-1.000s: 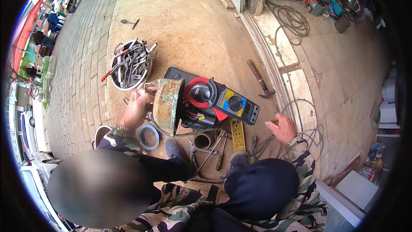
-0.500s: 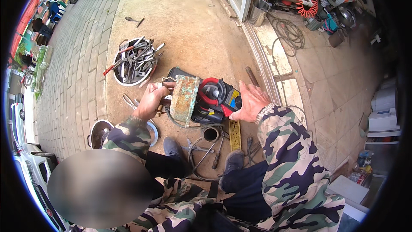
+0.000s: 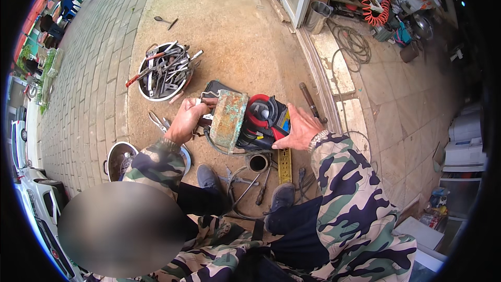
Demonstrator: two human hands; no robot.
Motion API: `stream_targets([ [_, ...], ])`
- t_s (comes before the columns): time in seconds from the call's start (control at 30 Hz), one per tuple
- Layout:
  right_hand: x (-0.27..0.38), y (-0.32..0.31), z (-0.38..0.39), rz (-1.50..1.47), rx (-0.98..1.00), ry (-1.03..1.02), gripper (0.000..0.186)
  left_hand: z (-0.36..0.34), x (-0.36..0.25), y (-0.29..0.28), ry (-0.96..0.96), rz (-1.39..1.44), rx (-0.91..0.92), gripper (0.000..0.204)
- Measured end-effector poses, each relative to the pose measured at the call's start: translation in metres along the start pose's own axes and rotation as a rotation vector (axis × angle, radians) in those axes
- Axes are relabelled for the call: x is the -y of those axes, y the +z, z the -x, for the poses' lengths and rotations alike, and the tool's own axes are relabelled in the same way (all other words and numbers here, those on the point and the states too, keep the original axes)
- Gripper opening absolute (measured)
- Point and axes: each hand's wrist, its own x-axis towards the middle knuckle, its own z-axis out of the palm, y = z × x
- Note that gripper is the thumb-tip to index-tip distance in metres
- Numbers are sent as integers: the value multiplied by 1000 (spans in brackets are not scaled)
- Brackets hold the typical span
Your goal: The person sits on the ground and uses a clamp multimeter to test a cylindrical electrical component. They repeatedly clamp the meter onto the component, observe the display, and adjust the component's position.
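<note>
A rusty metal box with flaking green paint [image 3: 230,117] stands on the ground in front of me. My left hand [image 3: 187,120] is at its left side, thumb and fingers closed; what they hold is mostly hidden, with a bit of white showing. Right of the box lies a black device with a red ring-shaped jaw [image 3: 259,110], which looks like a clamp meter. My right hand [image 3: 304,128] grips the device's right end, thumb along the near edge and fingers along the side. A dark cable [image 3: 224,151] runs in front of the box.
A white basin full of hand tools [image 3: 166,97] stands far left. Nearer are pliers [image 3: 155,120], a pot [image 3: 120,149], a short pipe [image 3: 257,163] and a yellow power strip [image 3: 284,169]. A dark metal rod [image 3: 309,98] lies right, near the door track [image 3: 326,86].
The whole view has shifted slightly. My right hand has come a little closer to the rusty box, its fingers drawn closer together on the device. My left hand stays beside the box.
</note>
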Motion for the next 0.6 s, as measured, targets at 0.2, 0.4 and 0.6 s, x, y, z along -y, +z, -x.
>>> stream_targets([
  [0.2, -9, 6, -7, -96, -28, -37, 124, -2, 1, 0, -17, 8, 2, 41],
  [0.4, -6, 8, -11, -147, -40, -47, 111, -4, 5, -4, -12, 29, 19, 42],
  [0.6, -4, 0, -6, -74, -152, -61, 99, 0, 1, 2, -38, 77, -13, 43],
])
